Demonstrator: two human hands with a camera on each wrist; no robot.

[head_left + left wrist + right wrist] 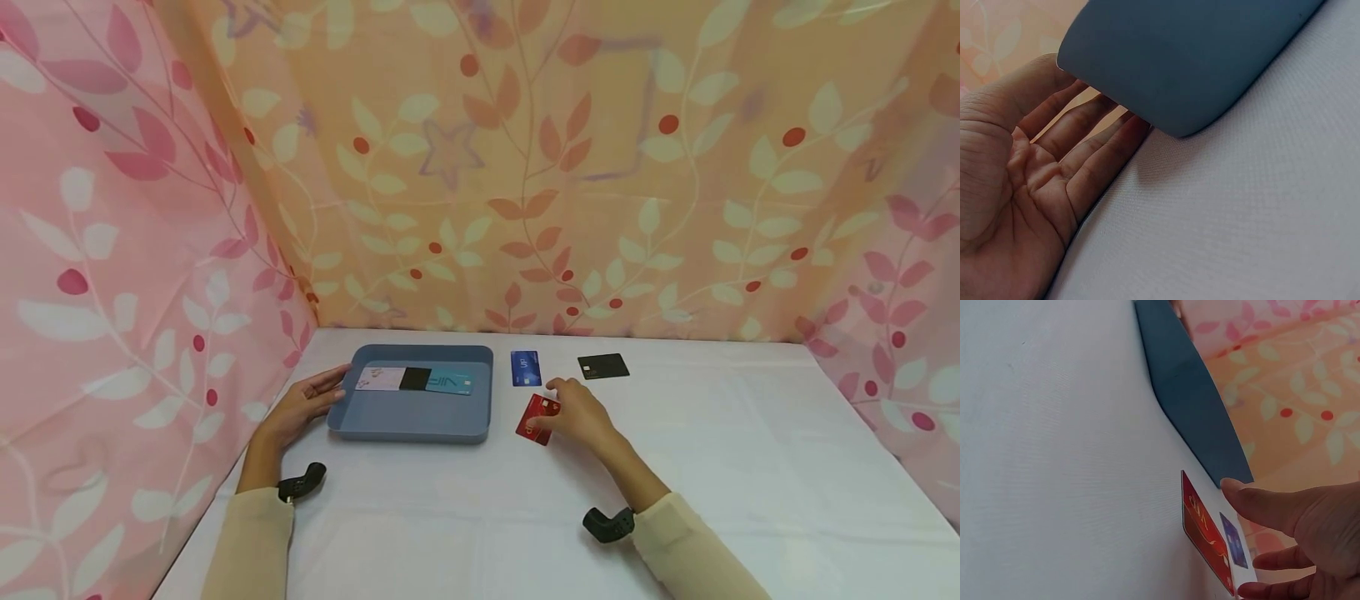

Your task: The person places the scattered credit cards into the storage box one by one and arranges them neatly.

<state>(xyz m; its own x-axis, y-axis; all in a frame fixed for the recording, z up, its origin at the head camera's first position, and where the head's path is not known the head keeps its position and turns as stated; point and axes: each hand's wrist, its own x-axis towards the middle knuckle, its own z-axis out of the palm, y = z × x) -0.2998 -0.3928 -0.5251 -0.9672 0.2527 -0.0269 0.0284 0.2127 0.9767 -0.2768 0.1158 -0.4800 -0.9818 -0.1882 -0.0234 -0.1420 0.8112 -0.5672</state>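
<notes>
A red card (pixel 537 420) lies on the white table, with my right hand (pixel 583 415) above its right side. Seen from the head, my thumb overlaps the card; the right wrist view shows thumb and fingers spread apart, a fingertip right at the card's far corner (pixel 1229 580). My left hand (pixel 302 410) touches the left rim of a blue-grey tray (pixel 408 427) with extended fingers. Inside the tray, a pale floral card (pixel 378 379), a black card (pixel 415 379) and a teal card (pixel 449 382) form a row.
Beyond the right hand lie a blue card (pixel 526 368) and a black card (pixel 603 366), side by side on the table (pixel 450 525). Leaf-patterned cloth (pixel 555 200) hangs behind the table and along both sides. Each wrist wears a small black camera (pixel 609 525).
</notes>
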